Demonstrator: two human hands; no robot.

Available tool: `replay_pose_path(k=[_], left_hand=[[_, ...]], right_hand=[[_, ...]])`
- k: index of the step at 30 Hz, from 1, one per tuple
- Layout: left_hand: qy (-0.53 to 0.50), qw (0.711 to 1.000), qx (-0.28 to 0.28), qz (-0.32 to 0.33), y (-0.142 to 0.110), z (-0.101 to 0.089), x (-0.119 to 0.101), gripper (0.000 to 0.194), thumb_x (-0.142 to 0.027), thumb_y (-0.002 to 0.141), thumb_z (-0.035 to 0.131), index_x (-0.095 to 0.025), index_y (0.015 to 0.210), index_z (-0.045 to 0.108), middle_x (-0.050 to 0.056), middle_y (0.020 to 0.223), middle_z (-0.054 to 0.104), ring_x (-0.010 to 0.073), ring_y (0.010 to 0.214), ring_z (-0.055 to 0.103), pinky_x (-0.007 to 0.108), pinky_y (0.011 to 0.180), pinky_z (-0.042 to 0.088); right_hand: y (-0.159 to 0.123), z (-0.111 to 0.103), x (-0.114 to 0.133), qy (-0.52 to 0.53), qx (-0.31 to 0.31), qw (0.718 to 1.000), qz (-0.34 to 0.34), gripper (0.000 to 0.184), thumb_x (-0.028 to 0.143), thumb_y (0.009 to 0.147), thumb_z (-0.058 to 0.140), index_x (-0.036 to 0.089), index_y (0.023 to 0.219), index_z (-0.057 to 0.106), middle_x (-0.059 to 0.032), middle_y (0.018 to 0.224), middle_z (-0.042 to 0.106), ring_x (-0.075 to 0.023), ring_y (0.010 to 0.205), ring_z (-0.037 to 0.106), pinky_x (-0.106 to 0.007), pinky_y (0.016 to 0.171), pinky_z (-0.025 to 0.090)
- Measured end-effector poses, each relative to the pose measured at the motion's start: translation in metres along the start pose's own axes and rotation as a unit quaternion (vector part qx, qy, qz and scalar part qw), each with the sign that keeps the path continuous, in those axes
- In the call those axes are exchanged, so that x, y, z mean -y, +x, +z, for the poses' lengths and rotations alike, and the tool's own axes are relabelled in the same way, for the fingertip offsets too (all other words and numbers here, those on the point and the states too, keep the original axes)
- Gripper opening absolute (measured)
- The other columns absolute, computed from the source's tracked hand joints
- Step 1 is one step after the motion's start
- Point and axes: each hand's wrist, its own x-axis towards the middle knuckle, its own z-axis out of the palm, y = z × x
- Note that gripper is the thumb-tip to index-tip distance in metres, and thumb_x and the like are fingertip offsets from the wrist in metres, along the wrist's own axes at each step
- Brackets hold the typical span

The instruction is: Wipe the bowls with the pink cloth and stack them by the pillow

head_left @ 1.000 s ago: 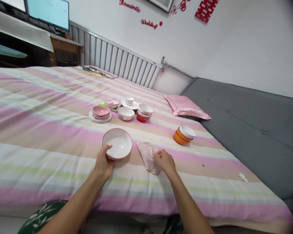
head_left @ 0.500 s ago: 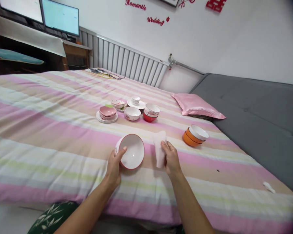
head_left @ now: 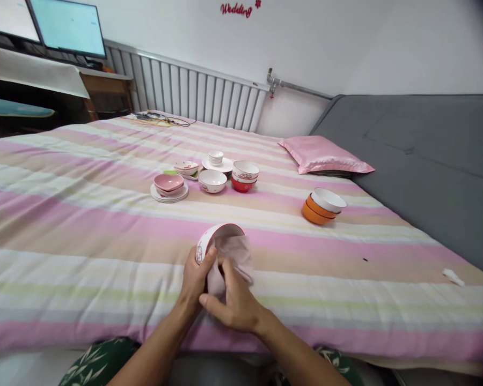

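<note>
My left hand grips a white bowl with a red rim, tilted up off the striped bedspread with its mouth facing me. My right hand is closed on a pale pink cloth and presses it into the bowl's inside. The cloth covers most of the bowl's interior. Both hands are close together near the front edge of the bed.
Farther back stand a pink bowl on plates, a white bowl, a red and white stack of bowls and small dishes. Orange bowls sit at right, a pink pillow behind. A grey sofa borders the right.
My left hand lifted and tilted the bowl towards me. My right hand picked the cloth off the bed and brought it left into the bowl.
</note>
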Motion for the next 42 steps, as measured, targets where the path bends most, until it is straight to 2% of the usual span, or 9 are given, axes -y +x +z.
replay_pose_path(k=[4,11,17,22,27,31,36,39,42], left_hand=[[0.024,0.999,0.024,0.019,0.002,-0.001,-0.002,0.042,-0.044,0.063,0.072,-0.013,0.09,0.063,0.001,0.076,0.062,0.0157,0.069,0.057,0.026,0.064,0.046],[0.017,0.999,0.04,0.032,0.013,-0.01,-0.014,0.042,-0.045,0.068,0.069,-0.013,0.095,0.062,0.001,0.075,0.062,0.0162,0.069,0.057,0.027,0.063,0.044],[0.01,0.996,0.085,0.019,0.014,-0.011,-0.026,0.045,-0.039,0.068,0.07,-0.012,0.103,0.062,0.007,0.091,0.067,0.0214,0.079,0.061,0.031,0.069,0.046],[0.024,0.998,0.035,0.041,0.013,-0.01,-0.021,0.047,-0.042,0.065,0.07,-0.01,0.099,0.063,0.007,0.083,0.067,0.0209,0.074,0.061,0.03,0.066,0.045],[0.036,0.998,0.017,0.042,0.008,-0.004,-0.011,0.048,-0.047,0.064,0.07,-0.012,0.096,0.062,0.002,0.076,0.064,0.0179,0.07,0.059,0.028,0.064,0.045],[0.05,0.997,0.03,0.042,0.003,0.001,-0.003,0.049,-0.048,0.063,0.071,-0.013,0.096,0.062,0.002,0.081,0.063,0.018,0.075,0.058,0.027,0.067,0.045],[0.047,0.998,0.029,0.039,0.003,-0.002,-0.003,0.048,-0.047,0.062,0.073,-0.015,0.095,0.06,0.002,0.08,0.063,0.0177,0.075,0.058,0.027,0.069,0.045],[0.034,0.998,0.036,0.04,0.005,-0.006,-0.012,0.043,-0.046,0.066,0.07,-0.014,0.094,0.061,0.003,0.078,0.065,0.0179,0.073,0.059,0.028,0.069,0.045],[-0.001,0.997,0.077,0.016,0.008,-0.01,-0.026,0.04,-0.041,0.069,0.069,-0.013,0.096,0.063,0.006,0.085,0.068,0.0201,0.079,0.061,0.029,0.071,0.046]], right_hand=[[-0.007,0.003,-0.011,-0.146,0.053,0.988,-0.027,0.084,0.027,0.069,0.064,0.009,0.139,0.02,-0.0193,0.126,0.052,-0.0295,0.112,0.053,-0.043,0.092,0.044],[0.003,-0.009,-0.038,-0.315,0.059,0.937,-0.138,0.05,0.02,0.084,0.05,0.017,0.133,0.042,-0.0064,0.138,0.048,-0.0202,0.127,0.042,-0.038,0.107,0.03],[0.007,-0.027,-0.05,-0.421,0.006,0.897,-0.135,0.045,0.012,0.084,0.047,0.022,0.127,0.051,-0.0036,0.138,0.049,-0.0228,0.136,0.029,-0.048,0.113,0.017],[0.004,-0.013,-0.051,-0.424,-0.004,0.895,-0.135,0.044,0.01,0.083,0.043,0.017,0.125,0.052,-0.0102,0.134,0.052,-0.0257,0.133,0.033,-0.054,0.111,0.019],[-0.002,0.006,-0.035,-0.288,0.03,0.949,-0.127,0.057,0.013,0.078,0.044,0.01,0.134,0.039,-0.0154,0.133,0.051,-0.0233,0.124,0.046,-0.043,0.105,0.036],[-0.007,0.013,-0.027,-0.212,-0.005,0.972,-0.102,0.071,0.014,0.074,0.044,0.007,0.141,0.021,-0.0177,0.122,0.058,-0.0254,0.111,0.055,-0.041,0.092,0.046],[-0.002,0.009,-0.036,-0.274,0.0,0.953,-0.132,0.064,0.015,0.076,0.047,0.01,0.138,0.032,-0.0146,0.129,0.054,-0.0248,0.113,0.052,-0.039,0.091,0.045],[0.004,0.0,-0.042,-0.345,0.007,0.924,-0.162,0.052,0.016,0.083,0.048,0.019,0.134,0.041,-0.007,0.133,0.053,-0.0223,0.115,0.051,-0.036,0.087,0.045],[0.01,-0.011,-0.048,-0.404,-0.034,0.89,-0.207,0.036,0.017,0.09,0.047,0.027,0.124,0.053,0.0004,0.128,0.058,-0.0206,0.12,0.049,-0.036,0.087,0.042]])
